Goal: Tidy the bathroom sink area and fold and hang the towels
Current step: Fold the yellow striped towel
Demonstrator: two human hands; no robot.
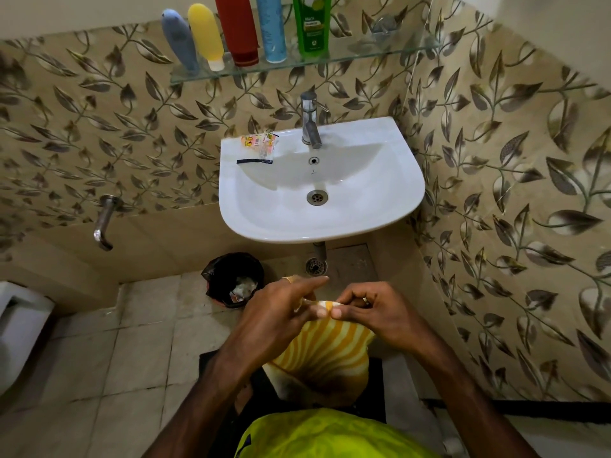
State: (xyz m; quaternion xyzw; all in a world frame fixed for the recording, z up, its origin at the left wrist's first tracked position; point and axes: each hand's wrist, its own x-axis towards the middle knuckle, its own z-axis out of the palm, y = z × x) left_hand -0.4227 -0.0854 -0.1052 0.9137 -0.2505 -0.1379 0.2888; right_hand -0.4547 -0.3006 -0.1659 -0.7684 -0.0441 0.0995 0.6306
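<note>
both hands, left hand point(281, 312) and right hand point(373, 309), pinch the striped towel point(325, 355) edge, fingers point(337, 313) tight; best match corners squarely, cloth hanging free below the fingers.

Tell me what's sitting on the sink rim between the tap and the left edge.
In the head view, a few small sachets and a thin dark strip lie on the sink rim left of the tap.
</note>
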